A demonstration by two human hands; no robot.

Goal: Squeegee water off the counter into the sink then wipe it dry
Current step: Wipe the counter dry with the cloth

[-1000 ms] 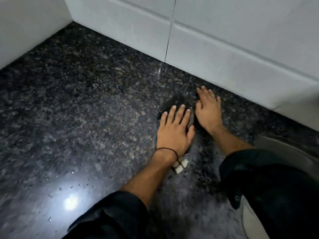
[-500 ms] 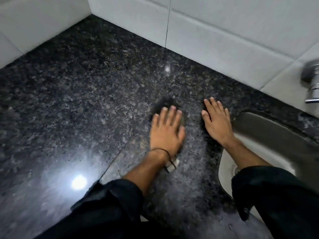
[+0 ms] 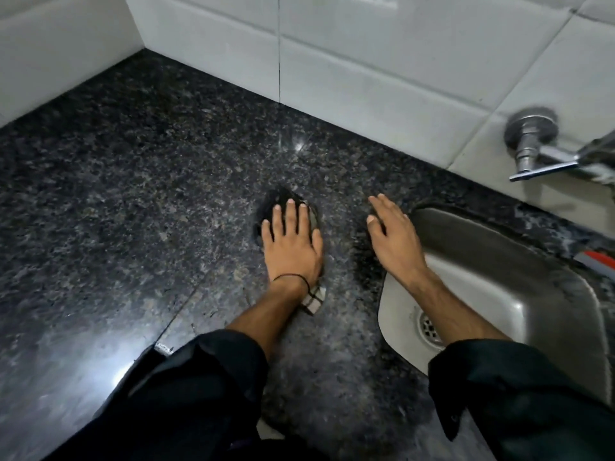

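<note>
A dark cloth [image 3: 276, 199] with a pale checked corner lies on the black speckled granite counter [image 3: 139, 201]. My left hand [image 3: 291, 242] presses flat on the cloth with straight fingers and covers most of it. My right hand [image 3: 392, 236] lies flat with straight fingers on the bare counter, right at the left rim of the steel sink [image 3: 492, 261]. Its forearm reaches across the sink basin. The drain [image 3: 429, 327] shows beside that forearm.
White wall tiles [image 3: 349, 61] close the counter at the back and left. A chrome tap [image 3: 532, 141] sticks out of the wall above the sink. Something red [image 3: 599, 259] lies at the sink's far right rim. A counter seam [image 3: 186, 307] runs diagonally.
Both hands have slid right across the counter with the cloth, away from the back wall and toward the sink. The sink and the tap have come into view.
</note>
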